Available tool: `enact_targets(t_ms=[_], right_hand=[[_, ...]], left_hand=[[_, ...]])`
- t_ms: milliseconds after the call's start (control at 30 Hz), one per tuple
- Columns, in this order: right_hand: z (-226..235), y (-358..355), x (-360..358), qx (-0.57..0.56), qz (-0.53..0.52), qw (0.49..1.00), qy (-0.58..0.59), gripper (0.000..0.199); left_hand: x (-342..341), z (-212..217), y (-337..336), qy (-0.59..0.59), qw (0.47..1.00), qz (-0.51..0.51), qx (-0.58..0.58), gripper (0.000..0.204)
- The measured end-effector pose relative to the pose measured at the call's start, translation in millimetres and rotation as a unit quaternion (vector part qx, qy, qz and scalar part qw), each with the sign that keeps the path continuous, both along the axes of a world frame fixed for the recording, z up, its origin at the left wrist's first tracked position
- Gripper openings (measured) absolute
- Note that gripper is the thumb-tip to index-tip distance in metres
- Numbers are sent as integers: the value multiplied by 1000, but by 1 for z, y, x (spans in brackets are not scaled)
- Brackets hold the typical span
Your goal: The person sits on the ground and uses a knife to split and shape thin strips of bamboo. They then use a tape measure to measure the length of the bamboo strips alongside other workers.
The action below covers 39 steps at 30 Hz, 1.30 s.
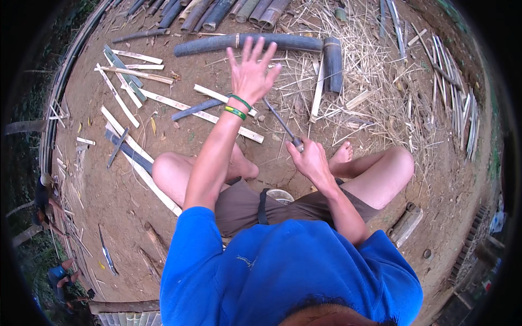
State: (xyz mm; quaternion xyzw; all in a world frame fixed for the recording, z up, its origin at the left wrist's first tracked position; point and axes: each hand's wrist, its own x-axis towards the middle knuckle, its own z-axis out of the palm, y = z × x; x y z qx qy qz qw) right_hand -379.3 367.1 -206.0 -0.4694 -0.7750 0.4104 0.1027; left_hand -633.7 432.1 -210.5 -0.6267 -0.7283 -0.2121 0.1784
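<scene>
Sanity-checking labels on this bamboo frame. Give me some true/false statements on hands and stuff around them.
1. The right hand grips a knife by its handle. True.
2. The left hand is closed around a bamboo strip. False: it is raised, open, fingers spread, holding nothing.
3. The left wrist wears green bands. True.
4. The person stands at a workbench. False: the person sits on bare dirt ground with knees bent.
5. A dark bamboo pole lies on the ground beyond the left hand. True.
6. The split bamboo strips are stacked in a basket. False: they lie loose on the ground.
</scene>
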Motion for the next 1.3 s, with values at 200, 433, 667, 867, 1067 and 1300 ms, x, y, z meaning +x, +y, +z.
enact_targets(t_ms=[200, 433, 667, 867, 1067, 1300], right_hand=[[-18, -2, 8, 11, 4, 1000, -2, 43], [-21, 16, 1, -16, -10, 1000, -14, 44], [-135, 46, -20, -42, 16, 997, -61, 48], [-289, 89, 6, -118, -59, 975, -180, 63], [-224, 92, -23, -82, -65, 973, -205, 61], [-253, 87, -8, 0, -44, 972, -232, 53]], left_hand=[[12, -1, -26, -200, 970, 3, 141, 51], [60, -23, -108, -359, 932, 48, 3, 31], [45, -49, -114, -291, 952, 61, 66, 17], [36, -46, -93, -316, 944, 55, 71, 13], [15, -41, -106, -450, 862, 202, 115, 17], [-49, 19, -166, -527, 815, 188, 154, 29]])
